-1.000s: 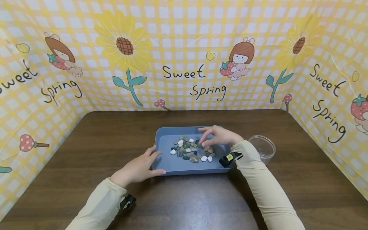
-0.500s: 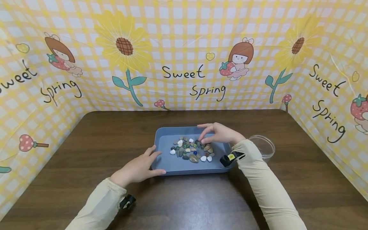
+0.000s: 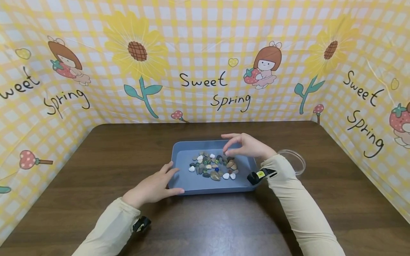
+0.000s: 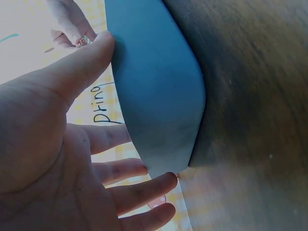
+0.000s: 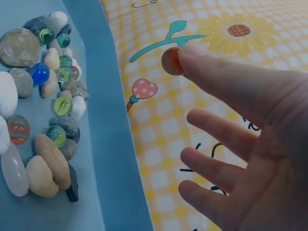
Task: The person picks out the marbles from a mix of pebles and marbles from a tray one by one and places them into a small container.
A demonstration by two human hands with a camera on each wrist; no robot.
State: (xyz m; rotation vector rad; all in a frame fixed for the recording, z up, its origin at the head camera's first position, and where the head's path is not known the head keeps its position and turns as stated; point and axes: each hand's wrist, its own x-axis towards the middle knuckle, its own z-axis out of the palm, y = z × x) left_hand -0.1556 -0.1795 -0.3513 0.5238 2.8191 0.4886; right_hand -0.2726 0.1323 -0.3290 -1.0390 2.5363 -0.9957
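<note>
A blue tray (image 3: 192, 186) holds a spread of pebbles (image 3: 215, 176) and glass marbles, among them a dark blue marble (image 5: 39, 74) and several green ones. Above the tray's far right part, my right hand (image 3: 251, 146) pinches a reddish-brown marble (image 5: 172, 61) between thumb and index finger. The other fingers of that hand stay spread, clear of the stones. My left hand (image 3: 152, 186) rests at the tray's left end. In the left wrist view its thumb (image 4: 96, 50) touches the tray rim, and the loosely spread fingers lie along the end wall.
A clear round plastic container (image 3: 303, 164) stands right of the tray, partly behind my right sleeve (image 3: 298, 199). The brown wooden table (image 3: 205, 227) is enclosed by a yellow checked cloth (image 3: 198, 42) at the back and sides.
My right hand has risen away from the pebbles, up and slightly right, with the marble between its fingertips. The left hand keeps its place at the tray.
</note>
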